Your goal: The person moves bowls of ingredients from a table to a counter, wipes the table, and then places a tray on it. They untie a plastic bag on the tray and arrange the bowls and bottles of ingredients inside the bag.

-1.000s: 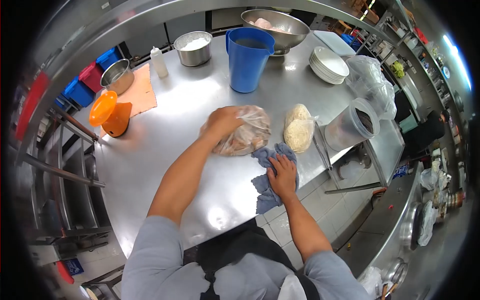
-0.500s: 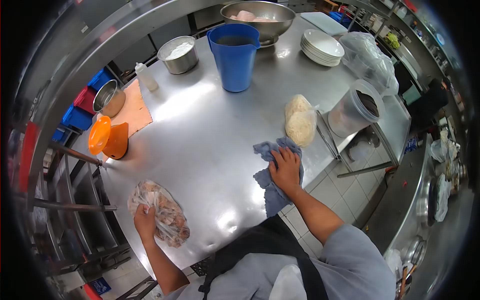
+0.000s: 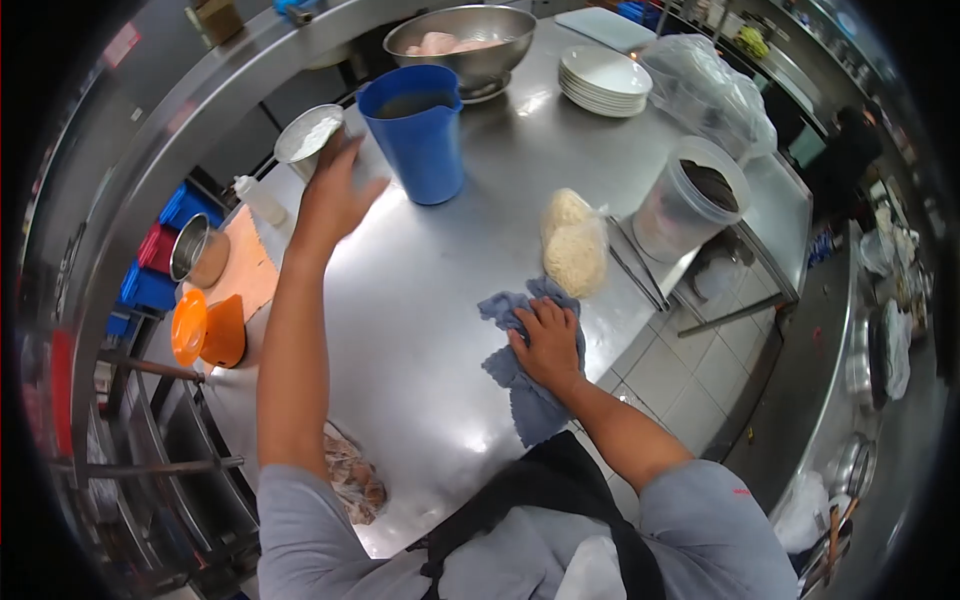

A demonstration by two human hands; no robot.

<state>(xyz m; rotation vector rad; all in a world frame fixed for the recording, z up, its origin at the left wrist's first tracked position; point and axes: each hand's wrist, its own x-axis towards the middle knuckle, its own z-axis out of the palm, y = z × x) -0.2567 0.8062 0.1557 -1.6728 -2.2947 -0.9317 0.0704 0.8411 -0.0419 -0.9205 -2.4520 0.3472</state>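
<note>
Left hand (image 3: 332, 200) moved off bag (image 3: 354, 485), tabletop's (image 3: 420, 330) near-left corner.
Mid-reach near jug (image 3: 418, 150), fingers apart, looks empty; right hand (image 3: 550, 350) spread on cloth (image 3: 538, 408).

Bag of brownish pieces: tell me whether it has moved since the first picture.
Yes: the bag moved left and nearer, to the table's near-left edge.

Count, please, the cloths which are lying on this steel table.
2. The blue-grey cloth is crumpled under the right hand; the orange cloth is at the left side, near the squeeze bottle. The left forearm could hide another.
</note>
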